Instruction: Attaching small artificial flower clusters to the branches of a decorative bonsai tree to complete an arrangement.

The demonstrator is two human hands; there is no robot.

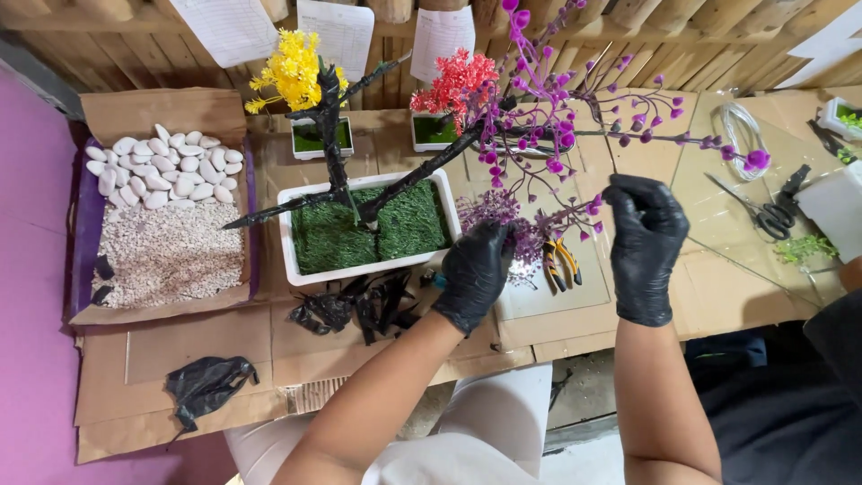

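My black-gloved left hand grips the wiry purple-blossomed artificial branch low down; my gloved right hand pinches a thin twig of it. Left of them sits the white rectangular planter of green turf, orange-handled pliers between my hands.

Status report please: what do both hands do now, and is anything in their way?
Left hand gloved, gripping purple flower sprig. Right hand gloved, pinching thin purple branch. Pliers lie between hands; nothing blocking.

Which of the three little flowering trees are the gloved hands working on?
The purple-flowered tree: both gloved hands, left hand and right hand, touch its branches. The yellow tree and red tree stand behind, untouched.
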